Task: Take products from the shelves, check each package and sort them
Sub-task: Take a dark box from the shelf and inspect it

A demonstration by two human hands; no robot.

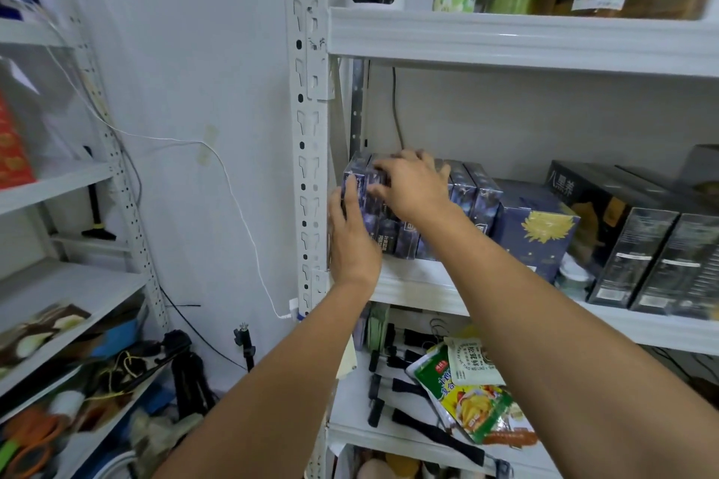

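On metal shelf [420, 284], left hand [352, 233] flat against glossy dark-blue cartons [484, 202]; right hand [416, 187] grip clasps them.

A row of small dark blue boxes [480, 202] stands upright, packed side by side, at the left end of the middle shelf [420, 284]. The right hand [414, 187] curls over the tops of the leftmost ones, and the left hand [352, 233] lies flat against the row's left end. Touching the row on its right stands a larger blue box [537, 233] printed with a yellow flower, then tall black boxes [638, 245]. On the shelf below lies a tilted green and yellow snack packet [478, 404].
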